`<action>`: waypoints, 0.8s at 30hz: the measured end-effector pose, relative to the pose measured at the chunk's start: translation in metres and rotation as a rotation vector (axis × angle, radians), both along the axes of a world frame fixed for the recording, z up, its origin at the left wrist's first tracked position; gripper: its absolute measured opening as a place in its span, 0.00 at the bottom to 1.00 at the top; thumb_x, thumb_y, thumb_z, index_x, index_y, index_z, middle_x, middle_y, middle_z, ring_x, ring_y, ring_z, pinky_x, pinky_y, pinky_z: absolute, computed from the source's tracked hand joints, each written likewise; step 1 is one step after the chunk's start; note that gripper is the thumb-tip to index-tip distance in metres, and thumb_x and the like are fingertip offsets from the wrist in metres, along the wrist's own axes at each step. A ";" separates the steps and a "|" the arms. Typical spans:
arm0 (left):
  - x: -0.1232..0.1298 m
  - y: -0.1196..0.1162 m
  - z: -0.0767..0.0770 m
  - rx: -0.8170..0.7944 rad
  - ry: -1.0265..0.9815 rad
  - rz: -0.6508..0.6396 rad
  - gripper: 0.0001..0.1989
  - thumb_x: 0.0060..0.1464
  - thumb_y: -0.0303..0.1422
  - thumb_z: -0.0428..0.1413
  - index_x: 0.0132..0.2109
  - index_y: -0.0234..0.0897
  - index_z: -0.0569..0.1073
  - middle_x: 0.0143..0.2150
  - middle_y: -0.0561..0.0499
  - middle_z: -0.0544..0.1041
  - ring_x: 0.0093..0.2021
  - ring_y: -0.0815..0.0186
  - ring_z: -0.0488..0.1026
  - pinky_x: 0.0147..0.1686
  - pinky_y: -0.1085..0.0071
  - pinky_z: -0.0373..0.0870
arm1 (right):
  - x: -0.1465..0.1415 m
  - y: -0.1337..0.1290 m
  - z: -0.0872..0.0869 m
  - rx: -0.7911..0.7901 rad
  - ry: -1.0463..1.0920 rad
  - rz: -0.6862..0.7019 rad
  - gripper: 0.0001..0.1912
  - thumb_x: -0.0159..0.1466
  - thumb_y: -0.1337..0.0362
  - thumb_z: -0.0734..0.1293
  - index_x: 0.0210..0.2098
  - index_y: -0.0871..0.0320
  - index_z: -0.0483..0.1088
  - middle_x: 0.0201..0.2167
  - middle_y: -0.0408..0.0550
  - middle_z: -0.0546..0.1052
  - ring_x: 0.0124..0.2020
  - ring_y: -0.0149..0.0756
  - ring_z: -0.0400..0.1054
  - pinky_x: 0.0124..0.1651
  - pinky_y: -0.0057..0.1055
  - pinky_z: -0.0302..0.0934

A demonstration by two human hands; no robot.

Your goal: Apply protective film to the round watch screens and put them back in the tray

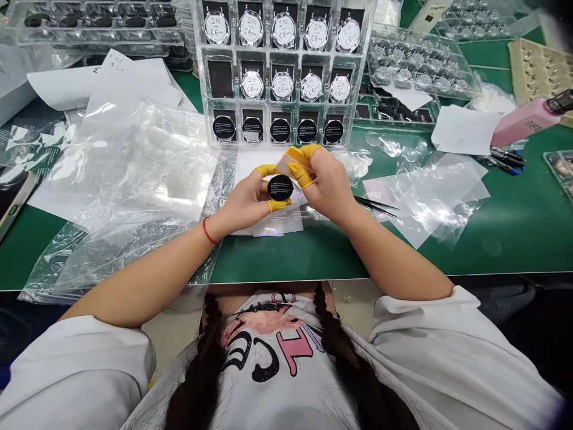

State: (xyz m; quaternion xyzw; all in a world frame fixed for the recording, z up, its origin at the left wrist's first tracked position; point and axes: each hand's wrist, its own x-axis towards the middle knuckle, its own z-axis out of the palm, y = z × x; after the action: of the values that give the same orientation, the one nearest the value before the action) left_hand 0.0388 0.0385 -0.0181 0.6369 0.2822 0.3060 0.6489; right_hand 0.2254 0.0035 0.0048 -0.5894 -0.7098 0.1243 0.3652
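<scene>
Yellow finger cots cover several fingertips on both hands. My left hand [253,200] is closed around the edge of a round watch head [280,188], its black face with white printed lines turned up toward me. Just to the right and above it, my right hand [329,182] pinches a small flat, pale card-like piece [285,161], tilted over the watch's upper edge. Its exact kind is unclear, and the fingers hide part of it. Beneath both hands lie clear printed film sheets [277,227]. Black tweezers [378,206] rest beside my right wrist.
A clear plastic tray [203,77] with watch heads in its compartments stands ahead, one upper-left pocket without a watch. Plastic bags [165,161] and papers spread on the left. At right are film sheets [425,191], a pink bottle [528,122], pens [501,161] and another tray [421,65].
</scene>
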 end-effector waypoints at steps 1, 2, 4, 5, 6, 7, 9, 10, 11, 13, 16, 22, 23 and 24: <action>0.000 0.000 0.001 0.001 -0.004 0.006 0.28 0.44 0.32 0.69 0.51 0.40 0.66 0.36 0.53 0.79 0.35 0.67 0.80 0.35 0.71 0.78 | 0.004 0.002 0.001 -0.014 0.046 0.016 0.20 0.67 0.43 0.58 0.45 0.50 0.68 0.39 0.48 0.74 0.41 0.40 0.68 0.43 0.41 0.67; 0.000 0.001 0.001 0.003 -0.007 0.011 0.28 0.44 0.32 0.69 0.51 0.40 0.66 0.35 0.53 0.79 0.34 0.67 0.80 0.35 0.71 0.78 | 0.009 0.005 0.001 -0.026 0.095 0.025 0.20 0.67 0.43 0.59 0.46 0.50 0.68 0.39 0.47 0.74 0.41 0.40 0.68 0.43 0.41 0.67; -0.002 0.003 0.001 0.003 -0.005 0.025 0.28 0.45 0.31 0.69 0.51 0.41 0.65 0.34 0.54 0.78 0.32 0.67 0.80 0.34 0.71 0.78 | 0.024 0.012 -0.001 -0.057 0.168 0.017 0.19 0.67 0.45 0.60 0.49 0.50 0.67 0.41 0.46 0.74 0.41 0.39 0.68 0.44 0.41 0.67; -0.002 0.004 0.000 0.003 0.003 0.031 0.29 0.45 0.31 0.68 0.52 0.41 0.65 0.33 0.55 0.78 0.31 0.68 0.80 0.33 0.71 0.78 | 0.033 0.016 -0.003 -0.089 0.174 -0.001 0.18 0.67 0.46 0.61 0.49 0.50 0.67 0.41 0.46 0.74 0.41 0.39 0.68 0.44 0.42 0.68; -0.003 0.005 0.000 0.000 0.018 0.039 0.29 0.45 0.31 0.68 0.52 0.41 0.65 0.31 0.56 0.77 0.30 0.68 0.79 0.32 0.72 0.78 | 0.041 0.021 -0.006 -0.137 0.145 -0.030 0.17 0.66 0.49 0.63 0.49 0.51 0.68 0.41 0.47 0.74 0.41 0.40 0.68 0.44 0.43 0.67; -0.004 0.005 0.000 -0.003 0.035 0.048 0.29 0.45 0.31 0.68 0.53 0.41 0.64 0.30 0.57 0.77 0.29 0.68 0.79 0.32 0.72 0.77 | 0.048 0.025 -0.009 -0.194 0.082 -0.071 0.15 0.65 0.52 0.65 0.47 0.53 0.69 0.40 0.48 0.74 0.41 0.41 0.68 0.45 0.45 0.67; -0.005 0.005 0.002 -0.017 0.067 0.059 0.30 0.46 0.30 0.68 0.54 0.41 0.64 0.30 0.57 0.76 0.30 0.68 0.79 0.32 0.72 0.77 | 0.055 0.030 -0.012 -0.275 -0.090 -0.177 0.11 0.63 0.56 0.67 0.40 0.56 0.72 0.38 0.53 0.73 0.44 0.47 0.66 0.49 0.50 0.64; -0.005 0.005 0.003 -0.027 0.075 0.055 0.30 0.46 0.29 0.67 0.55 0.41 0.64 0.30 0.57 0.76 0.31 0.68 0.79 0.33 0.72 0.77 | 0.054 0.031 -0.013 -0.281 -0.151 -0.219 0.10 0.62 0.57 0.67 0.37 0.57 0.73 0.38 0.55 0.73 0.46 0.49 0.66 0.51 0.52 0.62; -0.005 0.004 0.004 -0.037 0.076 0.047 0.30 0.46 0.29 0.67 0.55 0.41 0.64 0.31 0.57 0.76 0.32 0.68 0.80 0.34 0.72 0.77 | 0.050 0.030 -0.011 -0.269 -0.167 -0.233 0.10 0.63 0.57 0.66 0.35 0.58 0.73 0.38 0.56 0.73 0.48 0.50 0.65 0.53 0.53 0.61; -0.004 0.002 0.007 -0.056 0.072 0.030 0.30 0.46 0.27 0.66 0.56 0.40 0.64 0.32 0.56 0.77 0.33 0.67 0.80 0.34 0.71 0.77 | 0.033 0.024 -0.006 -0.246 -0.040 -0.151 0.13 0.66 0.54 0.63 0.37 0.57 0.73 0.39 0.54 0.73 0.47 0.47 0.66 0.53 0.50 0.62; -0.003 0.001 0.011 -0.105 0.047 0.029 0.33 0.46 0.24 0.65 0.59 0.39 0.63 0.33 0.55 0.78 0.34 0.66 0.80 0.38 0.68 0.77 | 0.002 0.014 0.005 -0.329 0.257 0.090 0.17 0.66 0.51 0.63 0.48 0.54 0.71 0.34 0.46 0.72 0.38 0.38 0.68 0.45 0.40 0.66; -0.004 0.004 0.011 -0.249 0.052 0.049 0.34 0.51 0.20 0.58 0.63 0.32 0.56 0.31 0.52 0.80 0.36 0.65 0.80 0.46 0.60 0.76 | -0.028 0.072 0.036 -0.129 0.234 0.095 0.10 0.63 0.58 0.68 0.42 0.52 0.68 0.31 0.43 0.69 0.33 0.34 0.65 0.39 0.35 0.62; -0.004 0.005 0.010 -0.257 0.049 0.049 0.33 0.52 0.20 0.57 0.63 0.31 0.55 0.30 0.52 0.80 0.36 0.65 0.80 0.47 0.59 0.76 | -0.032 0.093 0.040 -0.047 0.227 0.060 0.07 0.63 0.61 0.68 0.40 0.52 0.67 0.32 0.43 0.70 0.34 0.34 0.65 0.40 0.35 0.62; -0.004 0.005 0.009 -0.267 0.040 0.050 0.33 0.53 0.20 0.57 0.64 0.31 0.55 0.30 0.52 0.79 0.37 0.65 0.80 0.48 0.59 0.76 | -0.037 0.115 0.043 0.029 0.216 0.027 0.06 0.63 0.64 0.68 0.38 0.52 0.65 0.32 0.43 0.70 0.33 0.33 0.64 0.40 0.35 0.62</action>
State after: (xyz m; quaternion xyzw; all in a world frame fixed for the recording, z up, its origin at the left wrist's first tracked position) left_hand 0.0346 0.0434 -0.0090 0.5435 0.3492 0.2692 0.7143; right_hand 0.1885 0.1184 0.0483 -0.5575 -0.6760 0.1819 0.4462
